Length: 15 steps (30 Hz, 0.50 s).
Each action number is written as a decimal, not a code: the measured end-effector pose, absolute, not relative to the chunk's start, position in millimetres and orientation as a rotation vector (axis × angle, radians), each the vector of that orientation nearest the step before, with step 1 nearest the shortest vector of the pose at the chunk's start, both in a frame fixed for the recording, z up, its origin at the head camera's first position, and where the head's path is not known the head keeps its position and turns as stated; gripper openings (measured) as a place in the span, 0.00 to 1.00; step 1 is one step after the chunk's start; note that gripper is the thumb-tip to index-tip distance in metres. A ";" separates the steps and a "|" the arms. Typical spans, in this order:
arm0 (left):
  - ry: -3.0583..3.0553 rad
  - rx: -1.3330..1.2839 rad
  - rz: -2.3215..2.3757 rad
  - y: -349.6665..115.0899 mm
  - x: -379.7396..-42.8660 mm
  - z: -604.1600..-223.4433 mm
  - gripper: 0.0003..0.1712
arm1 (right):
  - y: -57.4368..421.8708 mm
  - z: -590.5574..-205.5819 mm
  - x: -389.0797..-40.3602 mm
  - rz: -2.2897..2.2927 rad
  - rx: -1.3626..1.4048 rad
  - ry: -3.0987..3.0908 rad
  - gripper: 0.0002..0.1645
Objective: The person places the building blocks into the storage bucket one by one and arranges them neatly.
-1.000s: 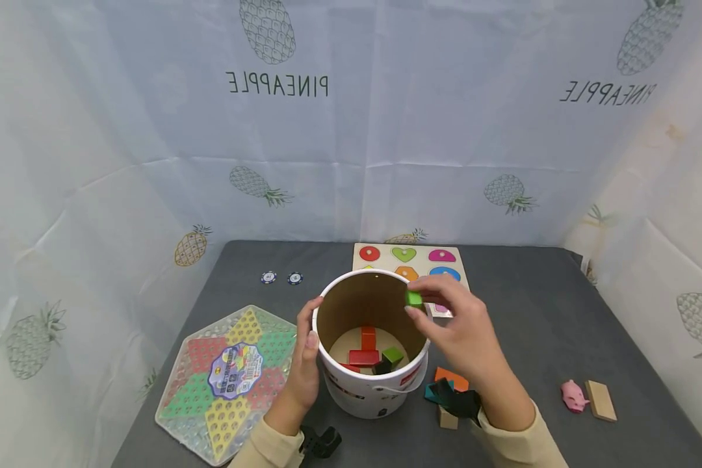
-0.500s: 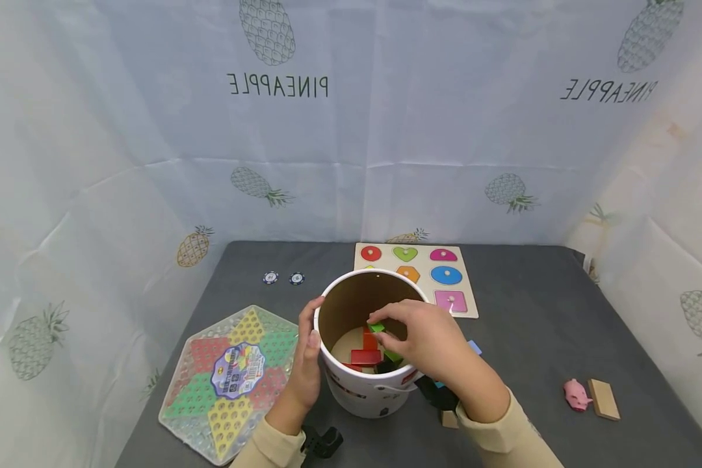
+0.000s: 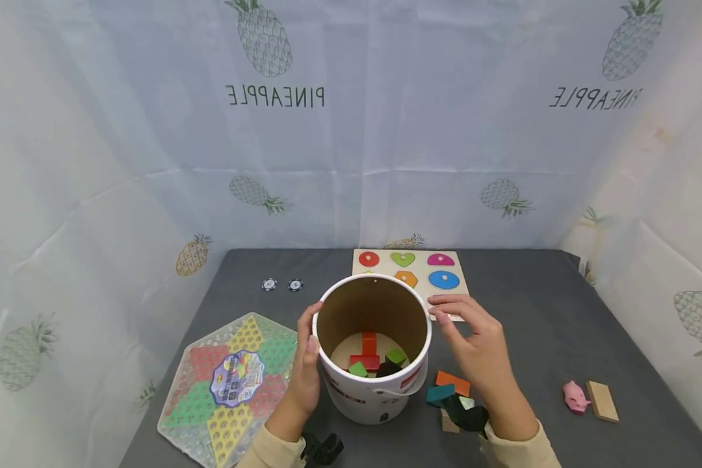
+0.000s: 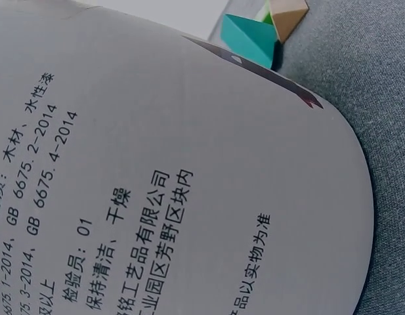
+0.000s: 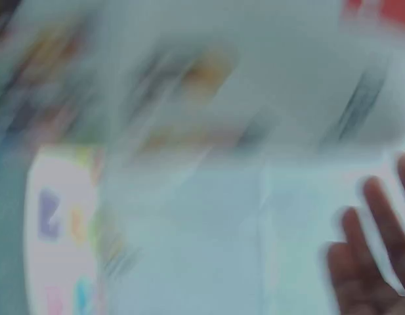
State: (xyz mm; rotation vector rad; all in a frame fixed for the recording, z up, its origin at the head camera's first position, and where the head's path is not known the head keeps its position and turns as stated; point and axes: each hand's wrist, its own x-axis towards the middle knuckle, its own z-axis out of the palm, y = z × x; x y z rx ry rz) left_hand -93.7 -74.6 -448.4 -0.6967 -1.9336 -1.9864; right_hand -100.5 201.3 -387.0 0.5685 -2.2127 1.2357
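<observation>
Bucket point(image 3: 357, 406), white and round-mouthed, is standing upright on dark grey cloth point(image 3: 532, 325), between the two hands. Left hand point(image 3: 301, 377) is holding its left side, fingers reaching to the rim, thumb lying against the outer wall; left-wrist view is showing mostly printed bucket wall. Right hand point(image 3: 476, 341) is hovering at the rim's right side, fingers slightly bent and loosely spread; cannot tell whether a fingertip is touching the rim. Right-wrist view is blurred, its visible fingers standing apart.

Inside, on the bottom: orange-red block point(image 3: 368, 343), red block point(image 3: 364, 362) and green block point(image 3: 396, 355) are lying close together. Second green block point(image 3: 358, 369) is lying toward the near left wall. Dark block point(image 3: 389, 368) is resting beside them, outline unclear.

Near the right wrist, black strap point(image 3: 467, 416) is partly covering a cluster: teal block point(image 3: 439, 394), orange block point(image 3: 453, 382), small wooden block point(image 3: 449, 422). Farther right, pink pig point(image 3: 575, 397) is resting beside a wooden slab point(image 3: 602, 401). Puzzle board point(image 3: 385, 262) is lying behind, partly hidden. Two chips point(image 3: 269, 285) are lying far left; hexagonal game board point(image 3: 234, 383) is lying nearer, left of the bucket.
</observation>
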 end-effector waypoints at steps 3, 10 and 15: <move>-1.940 -0.681 -1.987 -75.1 -94.2 -447.8 0.29 | 227.5 -414.5 -105.4 1.126 0.341 -2.496 0.12; -1.943 -0.662 -2.010 -75.1 -94.1 -448.3 0.30 | 262.4 -480.4 -108.2 0.798 0.147 -3.143 0.27; -1.936 -0.670 -2.012 -73.0 -94.4 -449.3 0.30 | 270.8 -497.0 -104.6 0.736 0.104 -3.151 0.21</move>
